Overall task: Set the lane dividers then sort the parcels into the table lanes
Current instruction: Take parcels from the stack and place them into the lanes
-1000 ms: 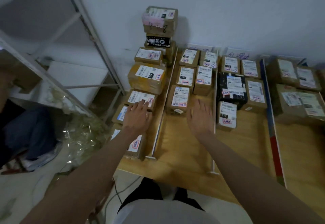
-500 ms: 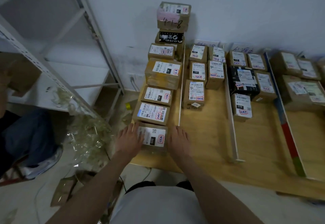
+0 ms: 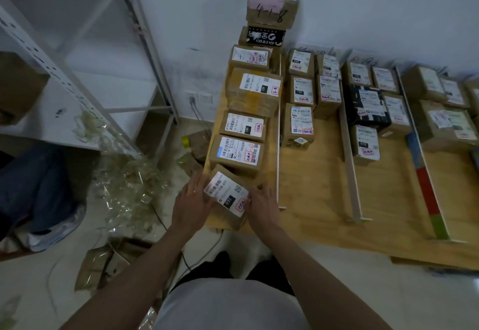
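Observation:
A small brown parcel with a white label sits turned at an angle at the near end of the leftmost lane of the wooden table. My left hand holds its left side and my right hand grips its right edge, thumbs on top. Behind it a row of labelled parcels runs to the wall. A thin white divider bounds this lane. A second white divider and a coloured divider mark further lanes holding several parcels.
A tall stack of parcels leans on the wall at the lane's far end. A white metal shelf stands to the left. Crumpled clear plastic, cardboard scraps and a cable lie on the floor.
Both hands drew back from the middle parcels to the nearest parcel of the left lane and took hold of it. The parcel has turned clockwise from square to an angle.

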The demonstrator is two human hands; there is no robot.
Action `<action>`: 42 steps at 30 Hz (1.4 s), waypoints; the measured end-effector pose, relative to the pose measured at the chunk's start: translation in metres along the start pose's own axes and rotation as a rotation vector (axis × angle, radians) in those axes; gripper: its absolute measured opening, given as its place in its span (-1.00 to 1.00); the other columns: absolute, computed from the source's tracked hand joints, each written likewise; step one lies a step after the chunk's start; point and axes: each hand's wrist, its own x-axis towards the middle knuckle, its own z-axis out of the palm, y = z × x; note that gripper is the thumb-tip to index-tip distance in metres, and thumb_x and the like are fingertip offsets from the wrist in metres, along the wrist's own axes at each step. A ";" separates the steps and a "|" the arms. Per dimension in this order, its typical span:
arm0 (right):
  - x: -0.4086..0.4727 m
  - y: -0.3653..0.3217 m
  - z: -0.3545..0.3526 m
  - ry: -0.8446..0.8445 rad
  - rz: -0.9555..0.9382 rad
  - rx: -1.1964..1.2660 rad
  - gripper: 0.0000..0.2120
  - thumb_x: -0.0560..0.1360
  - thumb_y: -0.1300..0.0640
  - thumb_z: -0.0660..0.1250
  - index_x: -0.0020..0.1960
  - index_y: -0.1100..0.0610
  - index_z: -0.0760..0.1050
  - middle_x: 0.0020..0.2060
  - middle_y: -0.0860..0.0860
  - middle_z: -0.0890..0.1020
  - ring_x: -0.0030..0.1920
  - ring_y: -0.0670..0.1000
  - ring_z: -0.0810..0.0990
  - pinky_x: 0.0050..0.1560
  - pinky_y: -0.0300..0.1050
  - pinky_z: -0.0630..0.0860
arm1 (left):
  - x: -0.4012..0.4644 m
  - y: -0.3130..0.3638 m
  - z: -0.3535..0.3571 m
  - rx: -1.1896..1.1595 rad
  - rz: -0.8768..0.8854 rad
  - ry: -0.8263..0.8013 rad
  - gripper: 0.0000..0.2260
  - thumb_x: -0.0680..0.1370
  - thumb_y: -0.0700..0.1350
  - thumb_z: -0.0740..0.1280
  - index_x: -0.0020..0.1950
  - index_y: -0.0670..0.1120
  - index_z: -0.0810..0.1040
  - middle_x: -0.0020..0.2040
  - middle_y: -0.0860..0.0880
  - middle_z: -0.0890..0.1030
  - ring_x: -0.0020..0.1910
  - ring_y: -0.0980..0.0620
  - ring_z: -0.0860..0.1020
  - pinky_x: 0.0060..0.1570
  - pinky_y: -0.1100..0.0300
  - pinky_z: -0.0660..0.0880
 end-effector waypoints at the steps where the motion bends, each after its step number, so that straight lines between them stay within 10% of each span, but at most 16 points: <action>1: -0.001 -0.004 0.004 -0.020 0.013 0.029 -0.80 0.61 0.10 0.19 0.20 0.10 0.46 0.26 0.07 0.39 0.27 0.10 0.41 0.22 0.05 0.47 | -0.004 -0.002 0.001 -0.082 -0.085 0.025 -0.35 0.56 0.12 0.35 0.55 -0.03 0.17 0.56 -0.12 0.19 0.45 -0.18 0.31 0.30 -0.12 0.39; 5: -0.009 -0.023 0.021 -0.117 0.130 0.171 -0.80 0.54 0.15 0.25 0.12 0.06 0.28 0.14 0.07 0.43 0.12 0.14 0.51 0.08 0.14 0.53 | -0.015 0.002 0.005 -0.388 -0.387 0.061 -0.46 0.59 0.01 0.34 0.47 -0.18 0.25 0.42 -0.17 0.36 0.26 -0.21 0.48 0.02 0.01 0.43; 12: -0.005 -0.031 0.017 -0.287 0.189 0.310 -0.35 0.52 0.10 0.40 0.50 0.12 0.17 0.40 0.16 0.30 0.38 0.19 0.38 0.35 0.11 0.41 | -0.009 -0.007 -0.005 -0.442 -0.366 0.041 -0.64 0.61 -0.09 0.31 0.34 -0.20 0.34 0.24 -0.19 0.49 0.15 -0.19 0.54 0.02 0.00 0.48; 18: -0.004 -0.039 -0.016 -0.337 0.067 0.458 -0.63 0.61 0.05 0.28 0.38 0.09 0.38 0.25 0.06 0.60 0.21 0.08 0.61 0.19 0.01 0.57 | 0.005 0.006 -0.031 -0.378 -0.314 -0.013 -0.57 0.57 0.02 0.33 0.38 -0.09 0.35 0.29 -0.15 0.50 0.18 -0.21 0.56 0.16 -0.13 0.52; 31: -0.024 0.012 -0.105 -0.119 0.253 0.683 -0.65 0.62 0.05 0.25 0.36 0.15 0.44 0.24 0.08 0.59 0.22 0.10 0.57 0.25 0.04 0.52 | 0.037 0.102 -0.077 -0.170 0.187 -0.003 -0.56 0.61 0.27 0.05 0.38 0.10 0.38 0.30 -0.02 0.54 0.21 -0.11 0.56 0.13 -0.14 0.55; 36: -0.030 0.050 -0.136 0.063 0.368 0.660 -0.61 0.60 -0.01 0.25 0.34 0.18 0.44 0.23 0.09 0.59 0.21 0.12 0.57 0.24 0.12 0.52 | 0.052 0.145 -0.085 0.269 0.455 0.011 -0.59 0.68 0.10 0.02 0.46 -0.03 0.36 0.37 -0.08 0.48 0.24 -0.10 0.51 0.12 -0.02 0.52; 42: -0.060 0.107 -0.163 0.255 0.504 0.683 -0.59 0.60 -0.03 0.24 0.33 0.20 0.46 0.21 0.13 0.59 0.18 0.15 0.58 0.22 0.12 0.53 | 0.050 0.208 -0.065 0.455 0.666 -0.016 -0.53 0.68 0.11 -0.01 0.54 -0.05 0.26 0.49 -0.07 0.36 0.46 -0.09 0.32 0.45 -0.04 0.23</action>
